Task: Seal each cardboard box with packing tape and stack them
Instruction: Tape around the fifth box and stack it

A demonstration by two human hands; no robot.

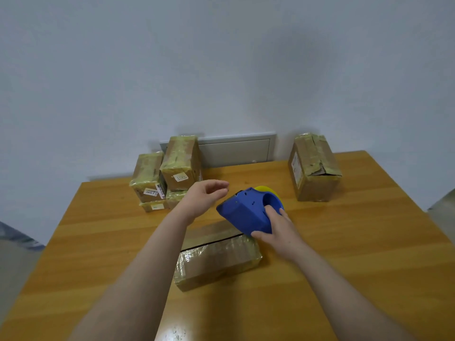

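Head view, looking down at your forearms and the table (357, 254).

Right grip (278, 227): closed round the blue dispenser (246, 212). Your fingers reach into its round opening and your thumb lies under its lower edge. A yellow roll (267, 190) shows behind the top of the dispenser.

Left grip (204, 198): open and holding nothing, with the fingers loosely curved. It hovers above the table, just left of the dispenser's nose and apart from it.

Box (216, 262): lies flat on the table at centre, between your forearms. Glossy tape covers its near half. A dark seam line runs along its top from the left edge towards the dispenser. The dispenser sits over the far right end of the box; whether it touches the cardboard cannot be told, since your grip and the blue body hide that spot.

Stack (177, 163): taped boxes in two layers at the far left of the table, close to the wall (221, 70). Several carry white labels. Your left grip partly hides the lower right one.

Lone box (315, 168): stands upright at the far right of the table, well apart from the stack. Its taped top is crumpled, with one flap edge lifted.

Panel (236, 151): a pale grey panel on the wall behind the table, between the stack and the lone box.
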